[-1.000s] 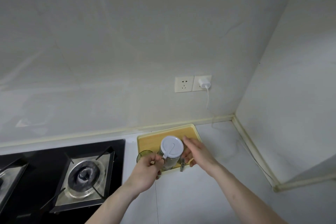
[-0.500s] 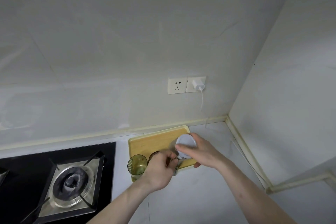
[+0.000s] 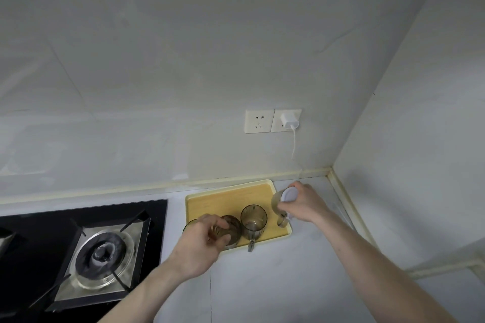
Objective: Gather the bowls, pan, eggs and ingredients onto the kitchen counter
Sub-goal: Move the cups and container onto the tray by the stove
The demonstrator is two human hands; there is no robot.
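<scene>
A yellow tray (image 3: 231,195) lies on the white counter (image 3: 275,283) against the back wall. On it stand a handled clear glass (image 3: 254,219), a darker glass (image 3: 233,231) and a third glass (image 3: 188,225), mostly hidden behind my left hand. My left hand (image 3: 202,241) reaches over the tray's front left, fingers and thumb curled round the darker glass. My right hand (image 3: 305,204) grips a white-lidded glass jar (image 3: 287,195), tilted, at the tray's right edge. No bowls, pan or eggs are in sight.
A black gas hob (image 3: 78,252) with a steel burner fills the counter to the left. A double socket (image 3: 259,121) with a white charger (image 3: 288,120) and its cable sits on the back wall. A side wall closes the corner on the right.
My right hand took the white-lidded jar and carried it right to the tray's edge. My left hand let go of it and moved onto the darker glass. The view shifted left.
</scene>
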